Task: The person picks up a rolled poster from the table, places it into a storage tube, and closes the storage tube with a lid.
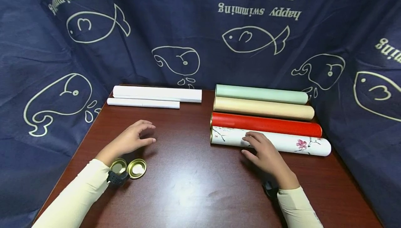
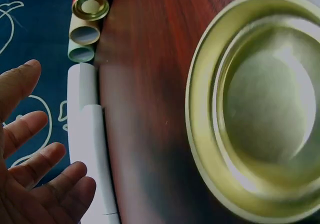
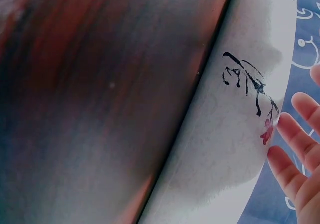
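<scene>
My left hand hovers over the left of the table, fingers loosely bent and holding nothing. Below its wrist lie two round gold metal lids, one partly behind the wrist strap; a lid looms large in the left wrist view. My right hand is at the white tube with plum-blossom print, its relaxed fingers overlapping the tube's near side. In the right wrist view, the fingers appear beside the printed branch, not curled round the tube.
Behind the printed tube lie a red tube, a tan tube and a pale green tube, side by side. Two white paper rolls lie at the back left. A navy curtain borders the table.
</scene>
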Demonstrator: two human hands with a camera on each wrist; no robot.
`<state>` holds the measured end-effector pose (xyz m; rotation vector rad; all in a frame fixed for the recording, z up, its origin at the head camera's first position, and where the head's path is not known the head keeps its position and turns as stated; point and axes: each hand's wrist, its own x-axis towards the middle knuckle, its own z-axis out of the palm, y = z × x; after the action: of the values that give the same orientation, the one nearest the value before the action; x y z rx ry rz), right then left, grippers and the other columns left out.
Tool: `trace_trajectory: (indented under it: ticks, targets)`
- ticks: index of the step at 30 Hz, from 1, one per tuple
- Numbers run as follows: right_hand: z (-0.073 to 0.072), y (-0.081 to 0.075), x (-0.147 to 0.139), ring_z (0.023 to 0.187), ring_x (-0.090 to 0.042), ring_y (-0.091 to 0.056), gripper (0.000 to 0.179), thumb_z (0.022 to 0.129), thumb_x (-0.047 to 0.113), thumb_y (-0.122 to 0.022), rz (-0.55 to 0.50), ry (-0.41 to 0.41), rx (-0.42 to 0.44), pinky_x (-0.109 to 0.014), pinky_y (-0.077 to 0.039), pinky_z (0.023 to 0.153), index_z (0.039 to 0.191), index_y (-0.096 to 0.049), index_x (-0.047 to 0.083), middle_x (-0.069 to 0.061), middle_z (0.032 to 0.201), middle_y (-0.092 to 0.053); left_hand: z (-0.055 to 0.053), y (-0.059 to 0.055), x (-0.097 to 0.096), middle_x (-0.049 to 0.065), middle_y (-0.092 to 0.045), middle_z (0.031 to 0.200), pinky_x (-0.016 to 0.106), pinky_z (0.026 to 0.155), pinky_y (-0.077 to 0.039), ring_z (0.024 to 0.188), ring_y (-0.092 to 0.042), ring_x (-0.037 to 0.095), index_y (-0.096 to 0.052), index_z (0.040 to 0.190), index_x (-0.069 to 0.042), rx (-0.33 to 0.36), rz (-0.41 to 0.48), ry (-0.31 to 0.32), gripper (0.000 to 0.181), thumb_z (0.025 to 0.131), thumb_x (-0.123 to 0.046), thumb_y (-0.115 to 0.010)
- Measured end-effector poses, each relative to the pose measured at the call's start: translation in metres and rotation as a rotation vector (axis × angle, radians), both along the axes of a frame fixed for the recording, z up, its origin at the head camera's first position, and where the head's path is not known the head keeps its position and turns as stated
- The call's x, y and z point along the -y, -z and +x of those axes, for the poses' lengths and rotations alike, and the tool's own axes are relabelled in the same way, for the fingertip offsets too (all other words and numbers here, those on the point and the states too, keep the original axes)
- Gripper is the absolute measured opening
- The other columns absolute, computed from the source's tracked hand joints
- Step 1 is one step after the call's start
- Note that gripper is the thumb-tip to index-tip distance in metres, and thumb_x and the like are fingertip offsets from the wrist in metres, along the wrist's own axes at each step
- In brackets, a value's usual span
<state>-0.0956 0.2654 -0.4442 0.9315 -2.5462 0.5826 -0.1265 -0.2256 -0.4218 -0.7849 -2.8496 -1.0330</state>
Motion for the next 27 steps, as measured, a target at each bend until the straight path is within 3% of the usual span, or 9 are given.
trace_trajectory:
  ticks: [5, 10, 13, 20, 27]
  targets:
    - [0.001, 0.001, 0.001, 0.115, -0.035, -0.055, 0.042, 0.078, 0.018, -0.081, -0.004, 0.002, 0.006, -0.05, -0.041, 0.098, 0.114, -0.067, 0.002, -0.018, 0.121, -0.06, -0.01, -0.006, 0.004, 0.02, -0.056, 0.128, 0.055, 0.097, -0.045, 0.12, -0.054, 0.038, -0.063, 0.124, 0.003, 0.039, -0.062, 0.001, 0.047, 0.087, -0.021, -0.078]
    - [0.004, -0.001, 0.002, 0.115, -0.036, -0.055, 0.043, 0.077, 0.017, -0.081, -0.014, 0.009, 0.001, -0.052, -0.041, 0.098, 0.115, -0.067, 0.002, -0.018, 0.122, -0.06, -0.023, -0.006, 0.008, 0.021, -0.057, 0.125, 0.054, 0.092, -0.049, 0.116, -0.055, 0.039, -0.063, 0.121, 0.005, 0.046, -0.035, -0.004, 0.044, 0.088, -0.02, -0.077]
    - [0.006, -0.001, 0.002, 0.115, -0.036, -0.055, 0.043, 0.077, 0.017, -0.082, -0.017, 0.004, 0.003, -0.051, -0.041, 0.098, 0.114, -0.067, 0.002, -0.018, 0.122, -0.06, -0.031, -0.004, 0.012, 0.021, -0.058, 0.122, 0.054, 0.089, -0.051, 0.114, -0.056, 0.041, -0.063, 0.12, 0.006, 0.066, -0.011, -0.029, 0.042, 0.088, -0.017, -0.076]
    - [0.009, 0.0, 0.002, 0.115, -0.035, -0.055, 0.043, 0.076, 0.015, -0.082, -0.034, -0.003, 0.01, -0.049, -0.04, 0.099, 0.114, -0.067, 0.002, -0.018, 0.122, -0.06, -0.046, -0.001, 0.021, 0.023, -0.057, 0.121, 0.056, 0.093, -0.047, 0.115, -0.055, 0.041, -0.062, 0.122, 0.006, 0.089, -0.049, -0.084, 0.042, 0.09, -0.018, -0.074]
    - [0.01, 0.0, 0.002, 0.116, -0.035, -0.054, 0.044, 0.076, 0.017, -0.082, -0.027, -0.004, 0.01, -0.049, -0.039, 0.099, 0.114, -0.067, 0.002, -0.018, 0.123, -0.06, -0.054, 0.001, 0.025, 0.025, -0.057, 0.122, 0.056, 0.098, -0.043, 0.116, -0.054, 0.041, -0.062, 0.121, 0.005, 0.113, -0.088, -0.136, 0.04, 0.09, -0.018, -0.073]
